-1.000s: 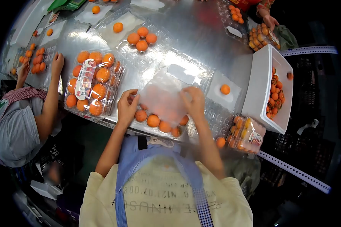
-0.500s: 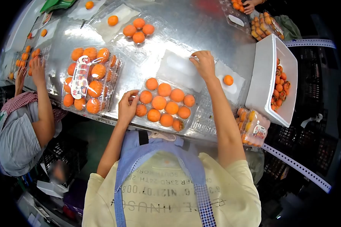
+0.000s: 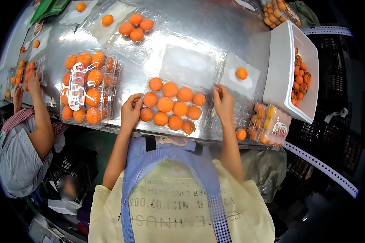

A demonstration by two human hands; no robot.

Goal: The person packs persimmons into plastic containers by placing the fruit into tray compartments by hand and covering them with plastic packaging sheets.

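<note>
pale-yellow shirt (image 3: 176,191) | short sleeves (image 3: 101,198) | dark printed lettering (image 3: 166,222) | blue apron (image 3: 170,155) | checked strap (image 3: 219,214)

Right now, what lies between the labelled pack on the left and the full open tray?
In the head view: a strip of bare metal table, then your left hand.

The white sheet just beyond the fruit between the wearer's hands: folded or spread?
Spread: the white sheet lies flat as a broad four-sided piece beyond the orange fruit, no fold visible.

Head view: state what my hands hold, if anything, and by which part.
Cannot tell: the left hand is at the left edge of the tray, right hand near its right.
</note>
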